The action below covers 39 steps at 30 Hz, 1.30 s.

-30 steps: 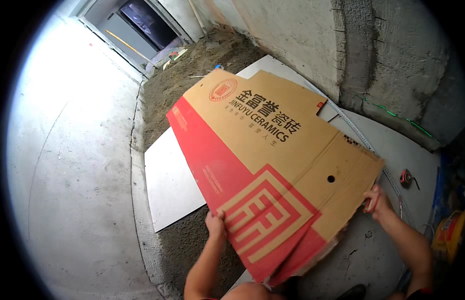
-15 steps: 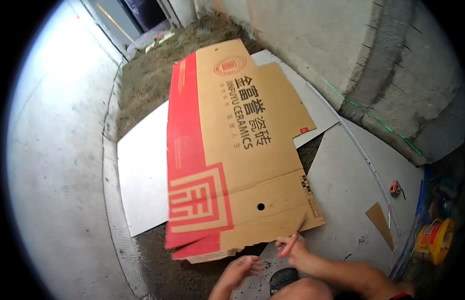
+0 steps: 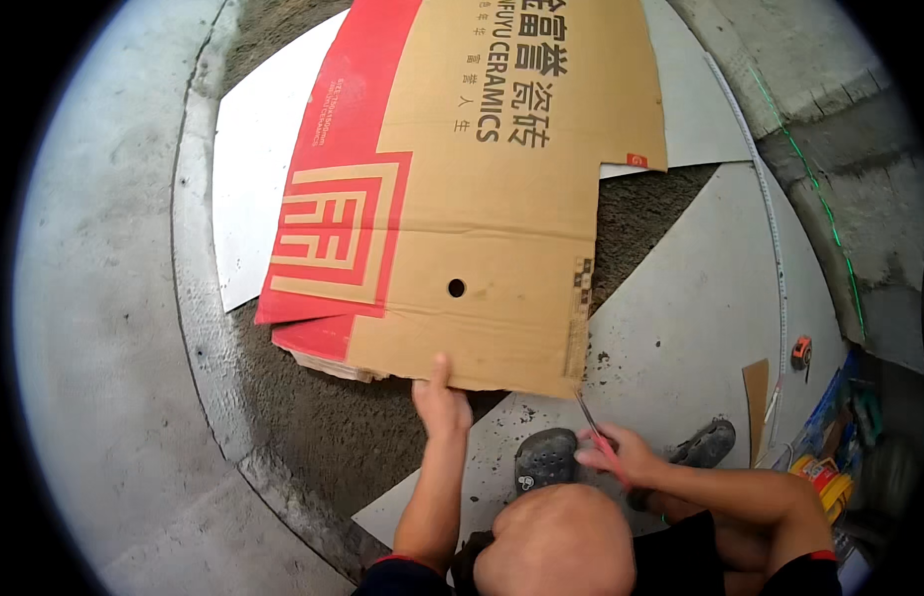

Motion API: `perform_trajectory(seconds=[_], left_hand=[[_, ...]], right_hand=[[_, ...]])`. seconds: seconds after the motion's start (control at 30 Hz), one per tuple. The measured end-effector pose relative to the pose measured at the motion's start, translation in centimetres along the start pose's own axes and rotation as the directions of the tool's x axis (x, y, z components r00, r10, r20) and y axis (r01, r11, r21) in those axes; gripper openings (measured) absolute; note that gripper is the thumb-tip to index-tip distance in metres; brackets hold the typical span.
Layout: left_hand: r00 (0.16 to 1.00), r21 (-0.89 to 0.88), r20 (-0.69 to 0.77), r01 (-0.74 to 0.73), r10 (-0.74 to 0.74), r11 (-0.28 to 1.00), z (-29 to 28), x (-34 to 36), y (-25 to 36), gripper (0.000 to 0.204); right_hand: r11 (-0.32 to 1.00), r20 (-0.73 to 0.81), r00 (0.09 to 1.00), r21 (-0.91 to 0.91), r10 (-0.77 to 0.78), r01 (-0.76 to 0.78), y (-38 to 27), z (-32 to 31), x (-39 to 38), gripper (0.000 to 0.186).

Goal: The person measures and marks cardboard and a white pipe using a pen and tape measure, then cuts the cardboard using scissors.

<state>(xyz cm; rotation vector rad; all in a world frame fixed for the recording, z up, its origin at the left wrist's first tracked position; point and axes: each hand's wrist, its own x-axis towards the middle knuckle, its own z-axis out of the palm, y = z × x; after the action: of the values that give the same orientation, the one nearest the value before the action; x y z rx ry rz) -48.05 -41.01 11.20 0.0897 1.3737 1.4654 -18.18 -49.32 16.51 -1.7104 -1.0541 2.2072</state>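
Note:
A large flattened cardboard box (image 3: 501, 248), brown with a red band and dark print, lies over the floor tiles. My left hand (image 3: 443, 405) grips its near edge, thumb on top and fingers underneath. Close to the near right corner, my right hand (image 3: 621, 457) is closed around red-handled scissors (image 3: 608, 452). Their dark blades point up at that corner; whether they touch it I cannot tell. A round hole goes through the cardboard near the left hand.
Pale tiles (image 3: 680, 328) lie on dark, coarse mortar (image 3: 313, 427). A tape measure (image 3: 800, 353), a long measuring strip (image 3: 773, 228), a cardboard scrap (image 3: 756, 397) and a yellow container (image 3: 824, 485) are at the right. My dark clogs (image 3: 544, 462) stand on a tile. Grey concrete borders the left.
The view has shifted down toward the near edge. My left hand, earlier apart from the cardboard, now grips its edge. The scissors have moved from over the cardboard to its near right corner.

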Motion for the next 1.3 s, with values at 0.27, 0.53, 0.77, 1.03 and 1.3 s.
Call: perform_trajectory(seconds=[0.27, 0.53, 0.77, 1.03, 1.3], left_hand=[[0.994, 0.022, 0.034, 0.105, -0.106, 0.994, 2.1, -2.9, 0.1, 0.049], [0.983, -0.016, 0.067, 0.174, -0.172, 0.985, 1.4, -5.5, -0.8, 0.034], [0.894, 0.226, 0.109, 0.403, -0.434, 0.887, 2.3, -8.1, -4.3, 0.028], [0.910, 0.232, 0.106, 0.370, -0.401, 0.900, 3.7, -9.6, -4.5, 0.027], [0.887, 0.213, 0.132, 0.410, -0.442, 0.887, 4.4, -10.0, -4.7, 0.030]], right_hand=[[0.977, 0.454, 0.866, -0.062, 0.212, -0.206, -2.4, -6.6, -0.7, 0.064], [0.975, 0.624, 0.753, -0.191, 0.208, -0.111, -2.8, -8.4, 2.2, 0.070], [0.918, 0.618, 0.700, -0.371, 0.358, -0.141, -4.1, -9.2, 2.0, 0.073], [0.918, 0.498, 0.827, -0.394, 0.262, -0.054, -4.6, -8.5, 3.1, 0.064], [0.917, 0.497, 0.838, -0.399, 0.224, -0.009, -6.1, -6.5, 4.2, 0.062]])
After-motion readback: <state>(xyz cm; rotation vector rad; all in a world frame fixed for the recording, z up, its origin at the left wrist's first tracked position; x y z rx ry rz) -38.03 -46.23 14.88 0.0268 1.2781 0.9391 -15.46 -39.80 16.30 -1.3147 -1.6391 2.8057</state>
